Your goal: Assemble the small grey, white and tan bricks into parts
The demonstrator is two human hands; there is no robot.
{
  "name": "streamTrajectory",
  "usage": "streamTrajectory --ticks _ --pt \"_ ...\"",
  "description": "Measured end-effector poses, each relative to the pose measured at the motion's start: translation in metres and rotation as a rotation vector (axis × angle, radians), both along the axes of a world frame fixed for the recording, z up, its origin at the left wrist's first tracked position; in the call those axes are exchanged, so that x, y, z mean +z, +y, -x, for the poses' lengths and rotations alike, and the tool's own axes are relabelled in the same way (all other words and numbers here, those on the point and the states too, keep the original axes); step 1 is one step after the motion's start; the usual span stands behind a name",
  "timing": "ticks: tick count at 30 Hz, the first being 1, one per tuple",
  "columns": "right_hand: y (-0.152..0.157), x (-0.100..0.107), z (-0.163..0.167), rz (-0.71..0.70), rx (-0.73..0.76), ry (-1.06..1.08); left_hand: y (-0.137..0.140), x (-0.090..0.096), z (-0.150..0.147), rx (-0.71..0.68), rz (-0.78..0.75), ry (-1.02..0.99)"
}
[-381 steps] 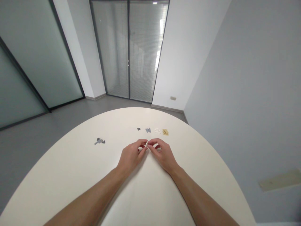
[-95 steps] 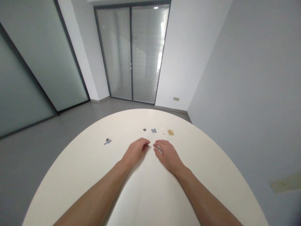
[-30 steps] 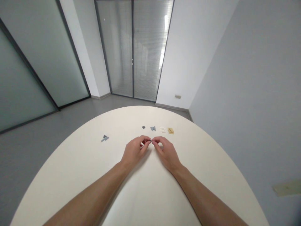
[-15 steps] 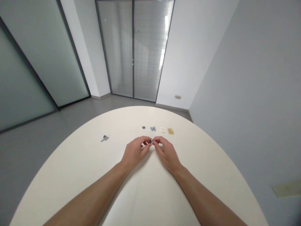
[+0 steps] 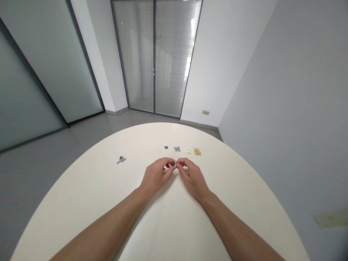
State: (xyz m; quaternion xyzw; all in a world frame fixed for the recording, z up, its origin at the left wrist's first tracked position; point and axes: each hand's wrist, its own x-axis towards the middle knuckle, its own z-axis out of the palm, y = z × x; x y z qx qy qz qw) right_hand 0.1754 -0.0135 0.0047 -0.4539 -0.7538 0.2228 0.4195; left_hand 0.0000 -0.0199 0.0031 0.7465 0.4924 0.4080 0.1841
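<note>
Over the middle of the white round table (image 5: 163, 224), my left hand (image 5: 158, 172) pinches a small dark grey piece (image 5: 174, 164) between thumb and fingers. My right hand (image 5: 190, 175) meets it from the other side, thumb and forefinger closed at the piece's right edge. Whether the right fingers hold a second tiny part cannot be made out. Just beyond the hands lie a small dark piece (image 5: 166, 147), a few blue-grey pieces (image 5: 177, 149), several white pieces (image 5: 187, 149) and a cluster of tan pieces (image 5: 197, 152).
Farther left on the table is a small group of grey pieces (image 5: 121, 160). The table's curved far edge (image 5: 160, 123) faces a glass partition with blinds (image 5: 174, 61). A grey wall (image 5: 299, 108) stands to the right.
The small dark piece between my fingertips seems slightly turned, showing a bit more of its face. Both hands stay in nearly the same place.
</note>
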Motion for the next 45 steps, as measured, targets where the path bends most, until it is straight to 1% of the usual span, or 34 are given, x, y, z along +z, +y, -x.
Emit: streamTrajectory --ticks 12,29,45 --pt "-0.0005 0.0003 -0.001 -0.06 0.002 -0.085 -0.001 0.0035 -0.001 -0.001 0.007 0.019" --pt "-0.0019 0.0018 -0.0004 -0.047 -0.01 -0.118 -0.0011 0.0025 0.0002 0.008 -0.011 0.042" --pt "-0.001 0.0025 0.0006 -0.059 0.005 -0.114 -0.0024 0.0066 0.001 0.014 0.041 0.088"
